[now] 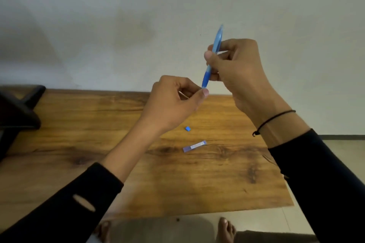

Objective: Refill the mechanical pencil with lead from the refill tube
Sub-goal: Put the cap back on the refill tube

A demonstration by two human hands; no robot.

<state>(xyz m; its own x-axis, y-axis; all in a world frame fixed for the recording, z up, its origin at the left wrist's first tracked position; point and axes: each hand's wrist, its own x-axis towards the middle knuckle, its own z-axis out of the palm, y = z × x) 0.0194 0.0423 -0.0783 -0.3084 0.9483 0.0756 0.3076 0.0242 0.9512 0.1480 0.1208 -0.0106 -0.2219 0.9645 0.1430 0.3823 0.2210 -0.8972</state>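
Observation:
My right hand [237, 71] grips a blue mechanical pencil [214, 51] around its middle, holding it nearly upright above the table's far edge. Its darker grip end points down and its pale translucent end points up. My left hand [175, 102] is pinched right at the pencil's lower end, thumb and fingertip touching it; whatever is between the fingers is too small to make out. The refill tube [194, 146], bluish with a white label, lies flat on the wooden table [98, 144] below my hands. A small blue cap [188, 128] rests just beyond the tube.
A black stand or device [17, 116] occupies the table's far left corner. A pale wall rises behind the table. The table's right edge runs diagonally under my right forearm, and bare feet [225, 231] show on the tiled floor at the near edge.

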